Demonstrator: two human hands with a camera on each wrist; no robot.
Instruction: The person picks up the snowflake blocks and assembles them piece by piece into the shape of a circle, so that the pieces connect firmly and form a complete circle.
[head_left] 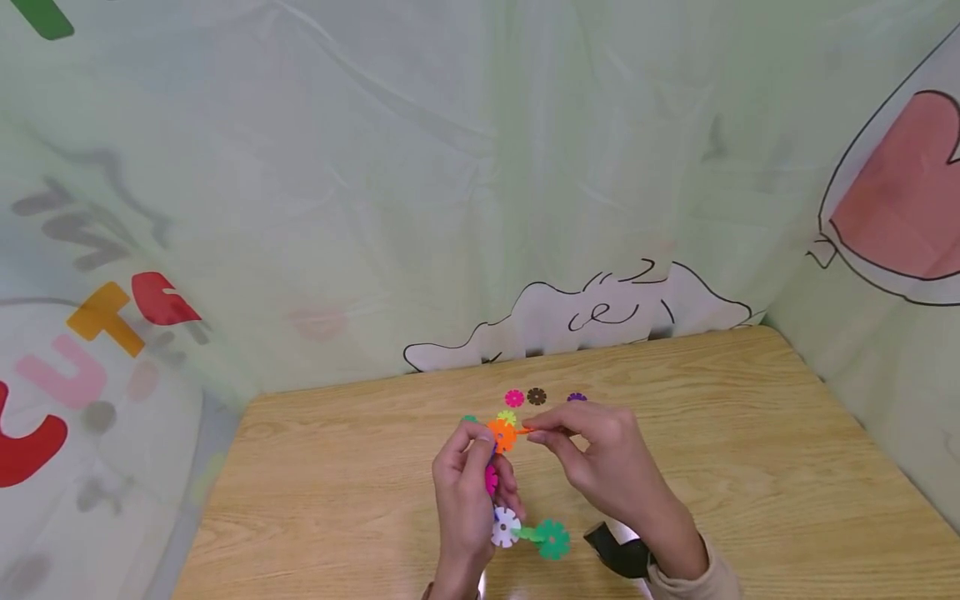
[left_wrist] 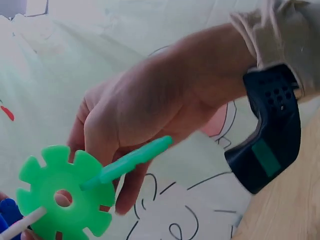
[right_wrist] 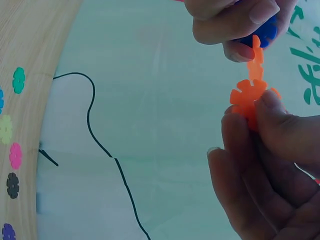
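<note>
My left hand (head_left: 467, 492) grips a chain of slotted plastic flower discs, with its fingers around a blue disc (right_wrist: 267, 34). An orange disc (head_left: 501, 437) stands up from the chain's top. Between thumb and fingers, my right hand (head_left: 611, 457) pinches a second orange disc (right_wrist: 246, 97), whose edge meets the first one crosswise. Lower on the chain are a pink disc (head_left: 491, 479), a white disc (head_left: 506, 527), a light green disc (left_wrist: 46, 172) and a teal disc (head_left: 553, 540). My left fingers partly hide the chain's middle.
Loose discs lie along the table's (head_left: 337, 467) far part: pink (head_left: 513, 398), brown (head_left: 536, 397), purple (head_left: 577, 397), yellow-green (head_left: 507, 416) and teal (right_wrist: 18, 80). A printed curtain (head_left: 375, 208) hangs behind the table. A black wrist device (head_left: 618, 552) is strapped on my right wrist.
</note>
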